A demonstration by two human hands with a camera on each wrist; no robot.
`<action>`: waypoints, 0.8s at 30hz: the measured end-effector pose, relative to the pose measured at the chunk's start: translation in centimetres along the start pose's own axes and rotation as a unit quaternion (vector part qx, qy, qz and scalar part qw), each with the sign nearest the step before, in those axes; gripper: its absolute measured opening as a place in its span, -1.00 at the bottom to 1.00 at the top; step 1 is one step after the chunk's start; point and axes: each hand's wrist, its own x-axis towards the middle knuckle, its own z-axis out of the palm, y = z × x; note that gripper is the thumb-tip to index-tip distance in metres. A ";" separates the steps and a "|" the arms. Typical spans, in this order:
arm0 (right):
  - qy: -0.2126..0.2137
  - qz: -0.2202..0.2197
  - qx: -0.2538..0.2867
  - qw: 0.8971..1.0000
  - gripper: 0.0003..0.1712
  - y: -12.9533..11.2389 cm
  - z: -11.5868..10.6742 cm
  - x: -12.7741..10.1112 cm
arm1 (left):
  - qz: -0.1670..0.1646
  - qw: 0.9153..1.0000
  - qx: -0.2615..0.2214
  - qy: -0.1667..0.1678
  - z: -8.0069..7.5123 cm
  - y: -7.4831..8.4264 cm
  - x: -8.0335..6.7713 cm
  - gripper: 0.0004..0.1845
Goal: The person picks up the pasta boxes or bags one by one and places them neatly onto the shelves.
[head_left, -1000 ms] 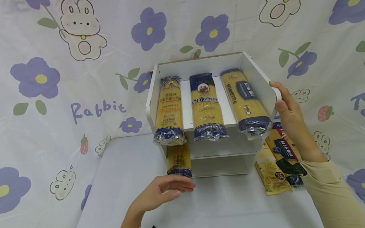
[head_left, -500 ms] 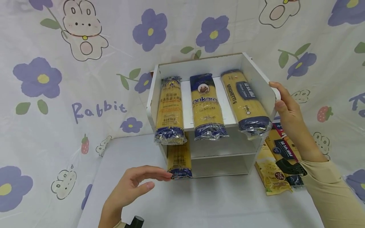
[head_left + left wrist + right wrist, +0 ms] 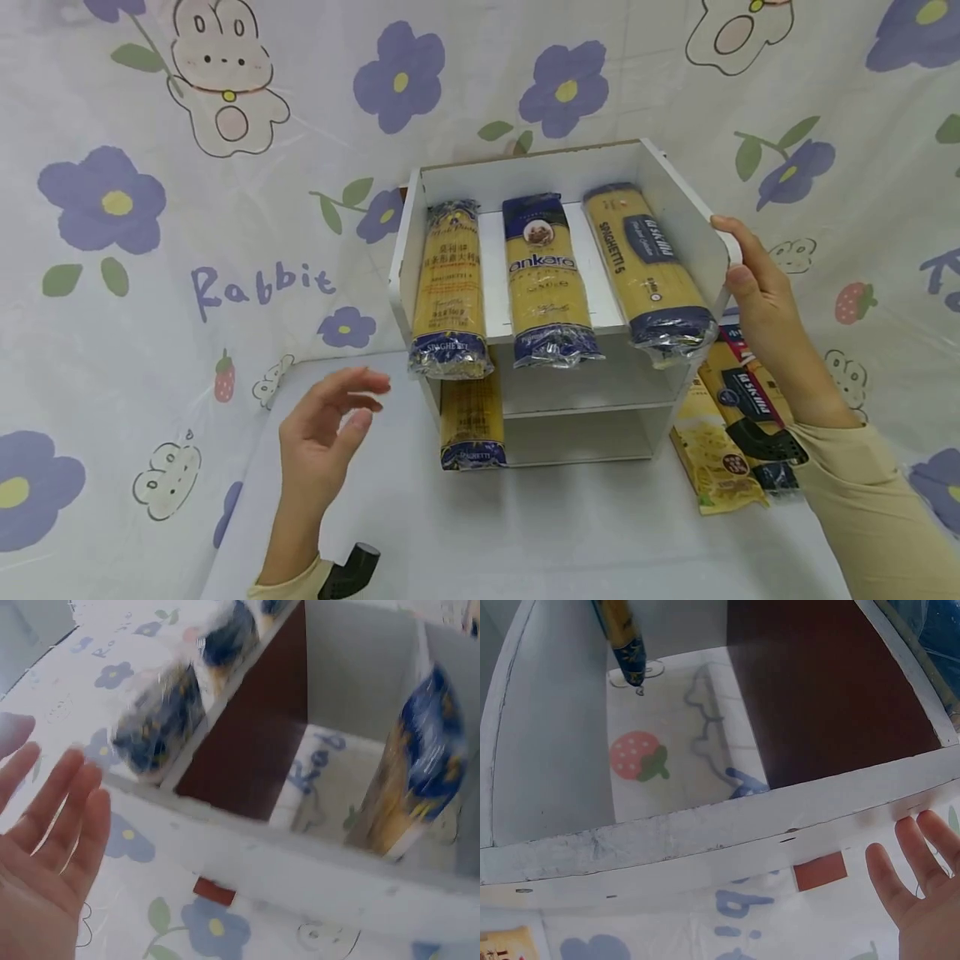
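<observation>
A white shelf unit (image 3: pixel 585 411) with several levels stands on the table. On its top lie three bags of spaghetti: a left bag (image 3: pixel 450 287), a middle Ankara bag (image 3: pixel 551 283) and a right La Sicilia bag (image 3: pixel 652 262). Another spaghetti bag (image 3: pixel 472 421) sits at the left on the bottom level. My left hand (image 3: pixel 322 433) hovers left of the shelf, holding nothing, its fingers loosely bent and apart. With thumb and fingers at the upper front corner, my right hand (image 3: pixel 765 317) holds the shelf's right side panel (image 3: pixel 686 217).
Right of the shelf, partly behind my right forearm, lie a yellow noodle pack (image 3: pixel 716 454) and another La Sicilia pack (image 3: pixel 750 392). A white cloth (image 3: pixel 570 533) covers the table. Behind hangs a curtain (image 3: pixel 285 200) printed with flowers and rabbits.
My left hand has moved left and upward, away from the front of the lower spaghetti bag. The right hand stays on the side panel, and the bags have not moved.
</observation>
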 end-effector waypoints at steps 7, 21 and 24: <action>0.000 -0.003 -0.008 1.000 -0.47 0.0 0.0 0.0 | 0.001 0.993 0.119 0.005 -1.3 -1.8 4.3 -0.40; -0.003 0.001 0.010 1.000 -0.45 0.0 -0.1 -0.1 | -0.026 0.974 0.207 -0.094 -1.6 -5.4 9.3 -0.02; -0.004 0.009 0.005 1.000 -0.45 -0.2 -0.1 -0.1 | -0.046 0.964 0.232 -0.118 -1.5 -5.9 9.6 -0.03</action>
